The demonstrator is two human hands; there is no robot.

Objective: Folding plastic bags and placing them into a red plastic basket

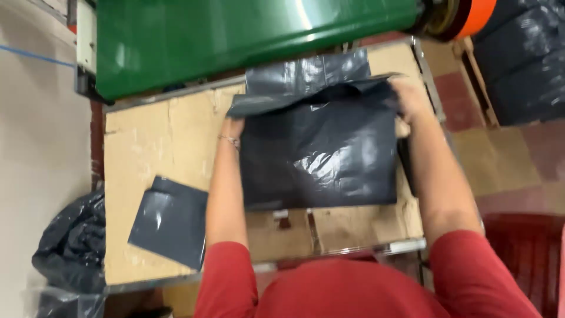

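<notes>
A worktable [147,141] topped with worn brown cardboard is filling the middle of the view, with a big green roll [235,35] lying across its far edge and an orange end cap [479,15] showing at the roll's right end. On the table, 1 large dark grey plastic bag [321,156] is lying flat between the person's arms, its near edge toward the body and its far edge lifted and curling over. Judging from that raised flap, the step in hand looks like folding or opening the bag at its top edge; the next move would seem to call for both hands travelling together so the thin film is not bunching or slipping sideways.

The right hand [409,100] is closing on the far right corner of the bag, fingers curled around the lifted edge. The left hand [233,125] is sitting at the bag's left edge, mostly hidden behind the film, so how far it is open cannot be told; a thin bracelet [229,140] is showing at that wrist.

A smaller folded grey bag [168,221] is lying apart near the table's left front corner. A heap of black plastic [70,247] is slumping on the floor beside the table.
</notes>
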